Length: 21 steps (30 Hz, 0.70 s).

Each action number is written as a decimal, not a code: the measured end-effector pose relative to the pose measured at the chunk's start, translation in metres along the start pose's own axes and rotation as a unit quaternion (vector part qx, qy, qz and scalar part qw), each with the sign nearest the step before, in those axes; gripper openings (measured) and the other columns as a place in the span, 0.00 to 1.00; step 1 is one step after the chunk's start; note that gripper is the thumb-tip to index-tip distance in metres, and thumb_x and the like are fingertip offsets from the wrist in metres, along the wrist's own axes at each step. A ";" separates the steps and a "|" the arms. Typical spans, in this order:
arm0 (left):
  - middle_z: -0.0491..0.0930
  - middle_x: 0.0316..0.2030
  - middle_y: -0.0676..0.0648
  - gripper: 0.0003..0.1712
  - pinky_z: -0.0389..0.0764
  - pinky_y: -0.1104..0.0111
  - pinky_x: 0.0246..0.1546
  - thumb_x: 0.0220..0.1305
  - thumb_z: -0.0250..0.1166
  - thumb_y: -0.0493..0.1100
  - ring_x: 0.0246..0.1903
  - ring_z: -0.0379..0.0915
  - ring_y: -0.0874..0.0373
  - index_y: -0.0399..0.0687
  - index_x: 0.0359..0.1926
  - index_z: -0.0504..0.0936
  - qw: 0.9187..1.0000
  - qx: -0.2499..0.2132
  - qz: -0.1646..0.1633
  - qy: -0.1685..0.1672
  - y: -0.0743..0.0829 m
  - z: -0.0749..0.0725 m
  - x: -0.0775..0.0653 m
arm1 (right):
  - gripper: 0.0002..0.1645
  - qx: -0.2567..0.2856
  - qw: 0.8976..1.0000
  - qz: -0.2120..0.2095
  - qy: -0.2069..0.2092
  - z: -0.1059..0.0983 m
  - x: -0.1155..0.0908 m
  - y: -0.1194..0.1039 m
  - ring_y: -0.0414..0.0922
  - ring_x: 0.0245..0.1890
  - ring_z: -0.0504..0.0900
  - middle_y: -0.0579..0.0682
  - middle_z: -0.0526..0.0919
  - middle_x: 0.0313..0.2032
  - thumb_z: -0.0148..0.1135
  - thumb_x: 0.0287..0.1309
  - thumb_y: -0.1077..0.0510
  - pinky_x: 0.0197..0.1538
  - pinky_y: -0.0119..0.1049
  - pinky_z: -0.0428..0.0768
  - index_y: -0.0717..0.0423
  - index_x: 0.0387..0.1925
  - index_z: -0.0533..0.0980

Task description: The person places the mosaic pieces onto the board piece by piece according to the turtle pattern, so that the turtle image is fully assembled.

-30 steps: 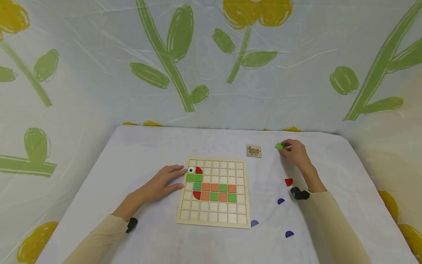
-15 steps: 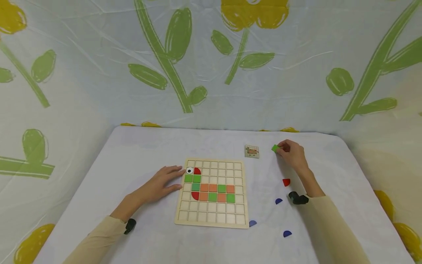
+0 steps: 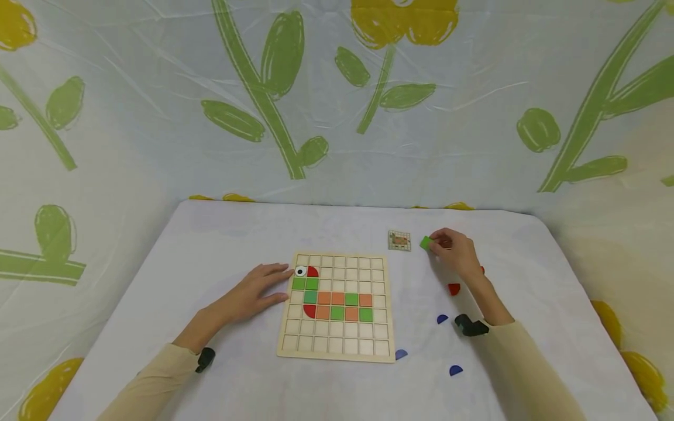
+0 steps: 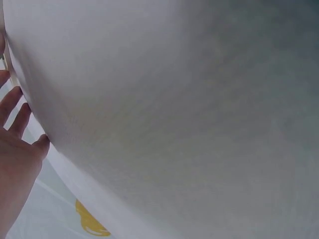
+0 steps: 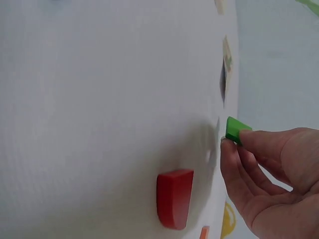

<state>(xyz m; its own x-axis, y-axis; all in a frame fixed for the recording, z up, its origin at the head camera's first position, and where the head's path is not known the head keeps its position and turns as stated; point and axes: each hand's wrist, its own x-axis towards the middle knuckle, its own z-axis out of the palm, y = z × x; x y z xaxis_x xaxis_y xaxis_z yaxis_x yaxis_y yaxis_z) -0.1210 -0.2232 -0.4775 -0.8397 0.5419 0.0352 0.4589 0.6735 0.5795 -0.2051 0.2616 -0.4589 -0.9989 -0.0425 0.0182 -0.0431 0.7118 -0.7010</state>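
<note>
Between thumb and fingers my right hand (image 3: pixel 457 252) pinches a green square tile (image 3: pixel 426 242), held above the table to the right of a small pattern card (image 3: pixel 399 240). The right wrist view shows the same green tile (image 5: pixel 237 129) at the fingertips. My left hand (image 3: pixel 259 292) lies with fingers extended at the left edge of a wooden grid board (image 3: pixel 337 354). On that board, green, teal, orange and red pieces and an eye tile (image 3: pixel 301 271) form a figure. In the left wrist view, the left hand (image 4: pixel 20 144) shows only partly, at the left edge.
A red quarter-round piece (image 3: pixel 454 289) lies below the right hand, with another red bit partly hidden behind the wrist. Blue half-round pieces (image 3: pixel 442 319), (image 3: pixel 456 371) lie right of the board, and one touches or nearly touches its lower right corner. A flower-print cloth hangs behind.
My right hand has moved left and slightly toward me with the green tile, nearer the pattern card. The left hand stays by the board. The whole view has shifted a little.
</note>
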 end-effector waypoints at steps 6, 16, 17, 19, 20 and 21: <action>0.67 0.72 0.38 0.33 0.64 0.42 0.69 0.69 0.70 0.46 0.71 0.60 0.39 0.44 0.72 0.73 1.000 0.002 0.006 0.004 -0.001 0.001 0.000 | 0.12 0.017 0.999 -0.036 -0.006 0.002 -0.007 -0.009 0.58 0.46 0.84 0.63 0.85 0.44 0.63 0.70 0.63 0.50 0.39 0.82 0.67 0.51 0.80; 0.66 0.73 0.39 0.34 0.63 0.43 0.70 0.70 0.69 0.47 0.72 0.59 0.40 0.45 0.73 0.72 1.000 0.001 0.000 0.002 -0.004 0.002 0.000 | 0.12 0.038 0.997 -0.060 -0.007 0.016 -0.017 -0.025 0.55 0.43 0.86 0.60 0.86 0.42 0.66 0.68 0.63 0.47 0.29 0.81 0.65 0.50 0.81; 0.66 0.73 0.39 0.34 0.63 0.43 0.70 0.70 0.69 0.47 0.72 0.59 0.40 0.45 0.73 0.72 1.000 -0.001 0.000 0.002 -0.004 0.002 0.000 | 0.12 0.039 0.997 -0.059 -0.006 0.018 -0.017 -0.028 0.54 0.43 0.86 0.59 0.86 0.42 0.67 0.68 0.63 0.47 0.32 0.82 0.64 0.49 0.81; 0.67 0.73 0.38 0.33 0.63 0.42 0.70 0.70 0.69 0.47 0.72 0.60 0.39 0.44 0.73 0.73 1.000 -0.003 0.002 0.003 -0.003 0.001 0.000 | 0.11 0.041 0.997 -0.062 -0.007 0.023 -0.019 -0.031 0.53 0.42 0.86 0.58 0.87 0.41 0.67 0.68 0.63 0.47 0.37 0.83 0.64 0.49 0.82; 0.67 0.73 0.38 0.33 0.63 0.42 0.70 0.70 0.69 0.46 0.72 0.60 0.39 0.44 0.73 0.73 1.000 -0.004 0.003 0.003 -0.003 0.001 0.000 | 0.11 0.042 0.997 -0.064 -0.007 0.025 -0.020 -0.034 0.53 0.41 0.86 0.58 0.87 0.41 0.67 0.67 0.63 0.47 0.38 0.84 0.64 0.49 0.82; 0.67 0.72 0.38 0.33 0.63 0.42 0.69 0.70 0.69 0.46 0.72 0.60 0.39 0.44 0.72 0.73 1.000 -0.002 0.005 0.004 -0.003 0.001 0.000 | 0.11 0.042 0.997 -0.066 -0.006 0.027 -0.021 -0.036 0.53 0.41 0.86 0.58 0.87 0.40 0.68 0.67 0.63 0.47 0.39 0.84 0.63 0.48 0.82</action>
<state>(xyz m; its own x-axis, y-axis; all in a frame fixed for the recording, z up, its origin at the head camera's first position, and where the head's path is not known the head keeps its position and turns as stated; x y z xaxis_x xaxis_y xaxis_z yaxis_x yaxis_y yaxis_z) -0.1224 -0.2245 -0.4801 -0.8372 0.5448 0.0480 0.4665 0.6655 0.5826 -0.1819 0.2184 -0.4531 -0.9842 -0.1416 0.1061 -0.1727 0.6383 -0.7502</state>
